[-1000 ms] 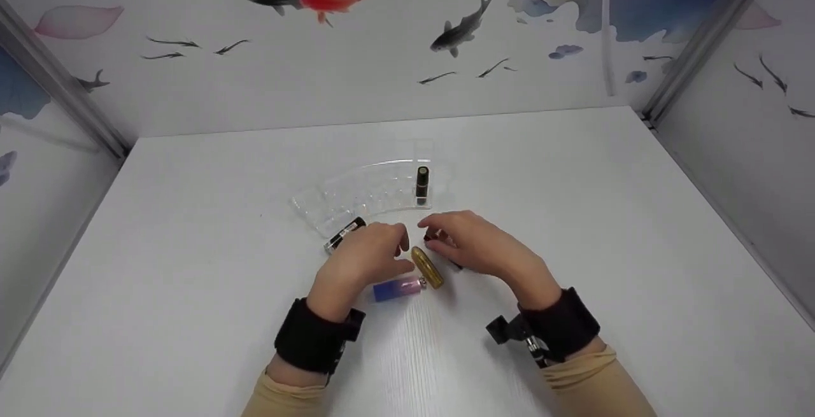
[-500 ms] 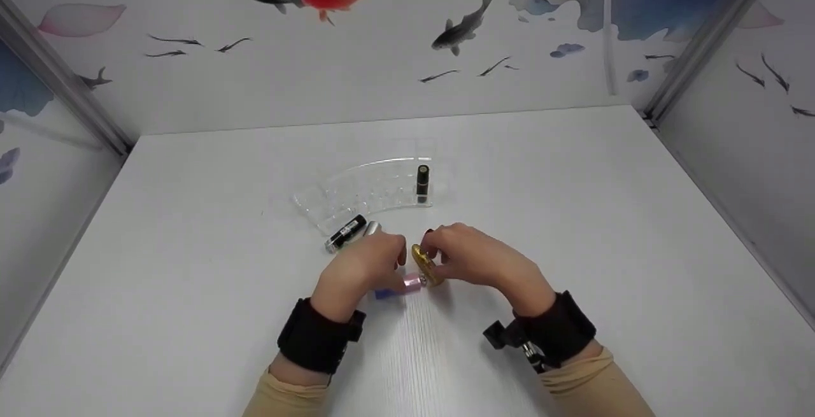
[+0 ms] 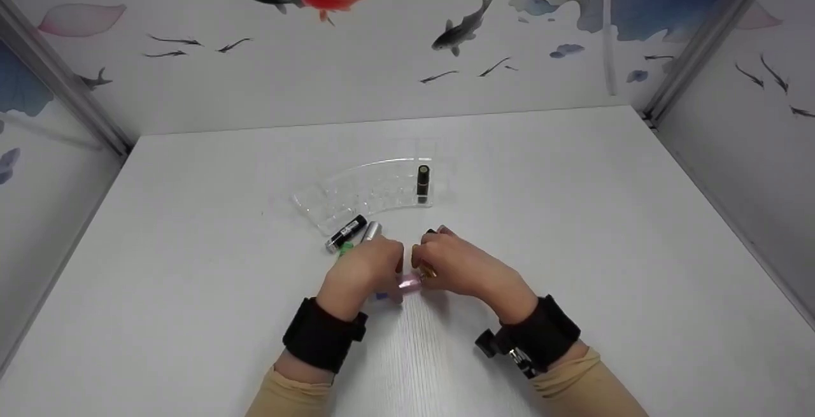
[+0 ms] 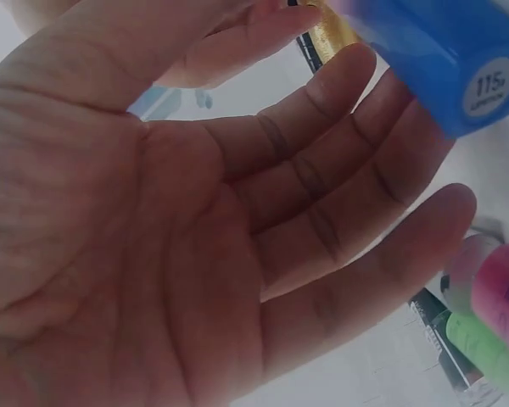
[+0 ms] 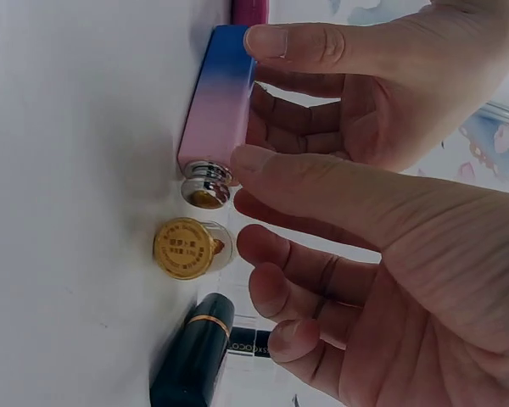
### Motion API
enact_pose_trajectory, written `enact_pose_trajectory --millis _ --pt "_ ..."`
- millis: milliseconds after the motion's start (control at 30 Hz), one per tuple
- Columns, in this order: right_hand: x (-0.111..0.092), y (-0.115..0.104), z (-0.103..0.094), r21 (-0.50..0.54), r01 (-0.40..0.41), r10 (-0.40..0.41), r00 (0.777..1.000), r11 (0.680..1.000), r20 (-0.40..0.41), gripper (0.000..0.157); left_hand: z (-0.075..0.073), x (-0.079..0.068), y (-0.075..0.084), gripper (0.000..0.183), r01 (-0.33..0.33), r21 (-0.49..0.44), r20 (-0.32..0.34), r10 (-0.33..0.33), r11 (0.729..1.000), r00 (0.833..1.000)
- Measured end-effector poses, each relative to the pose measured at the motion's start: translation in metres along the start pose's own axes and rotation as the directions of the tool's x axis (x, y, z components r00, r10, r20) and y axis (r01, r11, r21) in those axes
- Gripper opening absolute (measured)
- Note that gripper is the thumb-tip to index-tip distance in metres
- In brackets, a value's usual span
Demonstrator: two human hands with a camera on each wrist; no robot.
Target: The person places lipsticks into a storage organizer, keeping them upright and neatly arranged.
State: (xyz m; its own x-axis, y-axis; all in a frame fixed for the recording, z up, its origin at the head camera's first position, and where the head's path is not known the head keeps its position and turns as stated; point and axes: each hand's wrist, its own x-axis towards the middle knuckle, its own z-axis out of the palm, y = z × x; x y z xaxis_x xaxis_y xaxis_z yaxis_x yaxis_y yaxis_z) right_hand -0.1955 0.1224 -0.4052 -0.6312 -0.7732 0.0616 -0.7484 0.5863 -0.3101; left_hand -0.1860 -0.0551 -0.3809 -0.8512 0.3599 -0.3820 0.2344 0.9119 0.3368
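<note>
In the head view my left hand (image 3: 369, 270) and right hand (image 3: 463, 263) are close together over a lipstick tube (image 5: 217, 106), square-sided and fading from blue to pink. My left thumb is on its blue end, with the fingers behind it, pinching it. Against the pink end, by the silver collar, lies the tip of my right thumb; my other right fingers are loosely bent. A gold tube (image 5: 184, 248) lies right by those fingertips, partly covered in the head view. The blue base, marked 115, shows in the left wrist view.
Beyond the hands stands a clear fan-shaped lipstick rack (image 3: 363, 191) with a black lipstick (image 3: 423, 183) upright in its right end. Before it lie a black tube (image 3: 346, 233) and a silver tube (image 3: 372, 231). Pink (image 4: 502, 288) and green (image 4: 483, 348) tubes and a dark green tube (image 5: 192, 356) lie nearby.
My right hand has come left and down, over the gold tube to the lipstick's pink end. My left hand has shifted slightly down onto the blue end, and a green tube shows beside it.
</note>
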Motion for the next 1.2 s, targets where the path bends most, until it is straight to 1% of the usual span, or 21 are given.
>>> enact_pose_trajectory --millis 133,300,400,500,567,667,800,867,933,1000,1133,1200 --pt "0.001 -0.003 0.004 -0.048 -0.018 0.018 1.0 0.999 -0.004 0.016 0.003 0.003 0.0 0.025 0.003 0.025 0.003 -0.003 1.0 1.0" --pt "0.004 -0.004 0.008 -0.071 -0.05 0.05 0.999 0.996 -0.005 0.016 0.004 0.004 0.0 0.025 -0.001 0.035 -0.002 0.001 0.999 1.0" --pt "0.005 -0.003 0.011 -0.089 -0.047 0.046 0.999 0.995 -0.014 0.016 0.004 0.004 0.0 0.024 -0.01 0.041 0.002 0.01 0.999 1.0" --pt "0.006 0.0 0.012 -0.09 -0.017 0.014 0.999 0.996 -0.036 0.015 0.003 0.004 -0.002 0.025 -0.021 0.033 0.008 0.021 0.999 1.0" --pt "0.005 0.002 0.01 -0.055 0.001 -0.004 0.999 0.998 -0.048 0.013 0.001 0.003 -0.003 0.027 -0.043 0.013 0.003 0.043 0.999 0.999" --pt "0.004 0.006 0.005 0.049 0.001 0.001 0.999 0.999 -0.049 0.011 -0.002 0.001 -0.006 0.023 -0.084 -0.049 -0.015 0.083 0.995 0.996" --pt "0.003 0.01 -0.005 0.198 -0.048 0.054 0.998 0.979 -0.024 0.01 -0.009 -0.001 -0.01 0.017 -0.129 -0.102 -0.06 0.124 0.986 0.991" --pt "0.002 0.014 -0.009 0.244 -0.046 0.056 0.998 0.969 -0.034 0.011 -0.013 -0.002 -0.011 0.017 -0.151 -0.115 -0.094 0.14 0.982 0.986" --pt "0.002 0.017 -0.012 0.28 -0.034 0.052 0.997 0.959 -0.057 0.012 -0.015 -0.002 -0.013 0.018 -0.175 -0.13 -0.138 0.157 0.976 0.978" --pt "0.001 0.021 -0.014 0.302 -0.016 0.045 0.995 0.953 -0.089 0.012 -0.017 -0.002 -0.014 0.019 -0.21 -0.142 -0.193 0.181 0.967 0.964" --pt "0.001 0.024 -0.019 0.341 -0.026 0.08 0.986 0.94 -0.144 0.016 -0.018 0.0 -0.015 0.019 -0.284 -0.156 -0.305 0.227 0.946 0.925" --pt "0.001 0.023 -0.022 0.354 -0.029 0.099 0.978 0.935 -0.181 0.019 -0.018 0.002 -0.015 0.018 -0.307 -0.166 -0.352 0.234 0.937 0.906"
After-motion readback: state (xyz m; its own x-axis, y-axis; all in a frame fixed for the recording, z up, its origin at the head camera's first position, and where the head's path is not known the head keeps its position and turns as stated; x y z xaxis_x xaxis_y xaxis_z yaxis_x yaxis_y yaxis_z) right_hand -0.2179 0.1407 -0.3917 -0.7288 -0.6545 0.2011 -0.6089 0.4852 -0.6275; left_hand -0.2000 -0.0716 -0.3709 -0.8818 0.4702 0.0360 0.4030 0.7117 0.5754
